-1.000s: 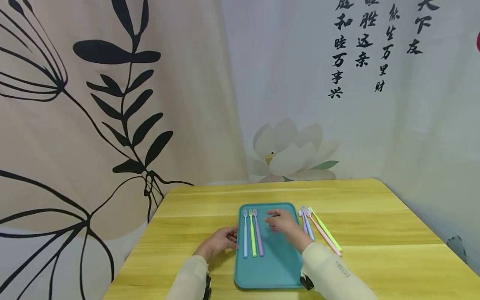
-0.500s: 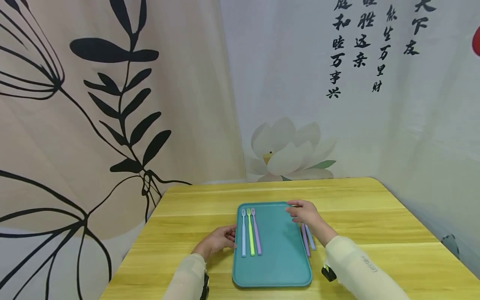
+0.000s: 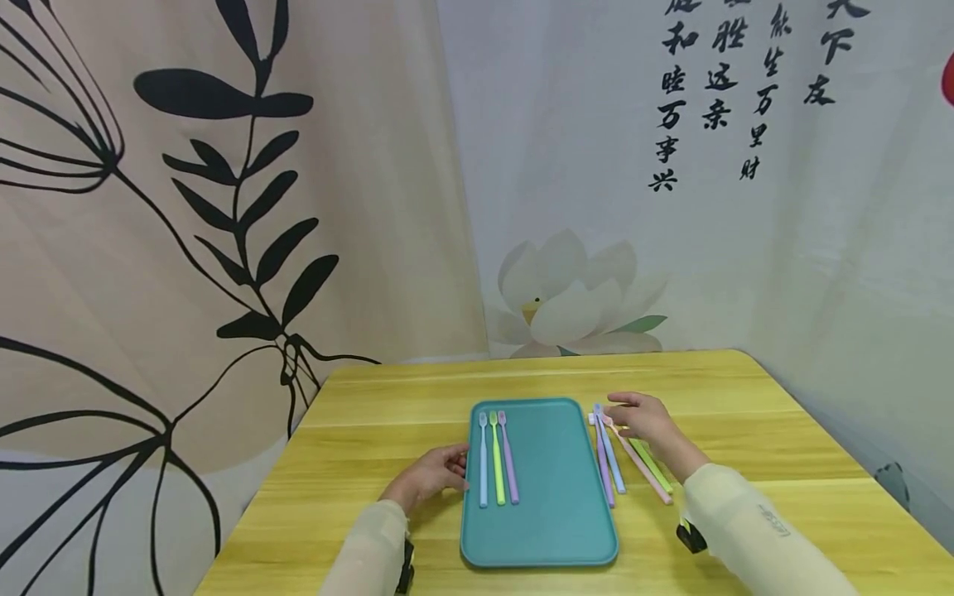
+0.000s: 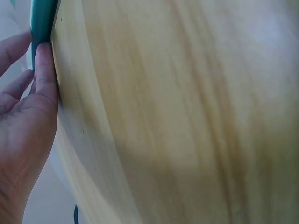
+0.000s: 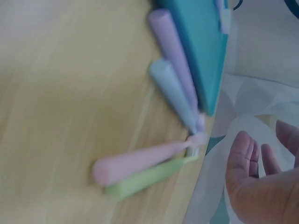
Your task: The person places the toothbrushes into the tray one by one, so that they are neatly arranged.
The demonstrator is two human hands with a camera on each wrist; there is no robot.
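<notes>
A teal tray (image 3: 551, 530) lies on the table with a blue toothbrush (image 3: 483, 472), a green toothbrush (image 3: 498, 472) and a purple toothbrush (image 3: 510, 468) side by side at its left. My left hand (image 3: 431, 478) touches the tray's left edge with fairly straight fingers, also seen against the rim in the left wrist view. Over the loose toothbrushes right of the tray hovers my right hand (image 3: 648, 422), fingers apart and holding nothing. Those are a purple toothbrush (image 5: 175, 51), a blue toothbrush (image 5: 173, 91), a pink toothbrush (image 5: 140, 163) and a green toothbrush (image 5: 145, 179), heads close together.
The wooden table (image 3: 745, 497) extends on both sides of the tray. Behind its far edge hangs a curtain (image 3: 410, 207) printed with plants, a flower and writing. Dark straps show at both wrists.
My right hand has moved right, from over the tray to above the loose toothbrushes. The left hand stays at the tray's edge, and the toothbrushes on the tray keep their places.
</notes>
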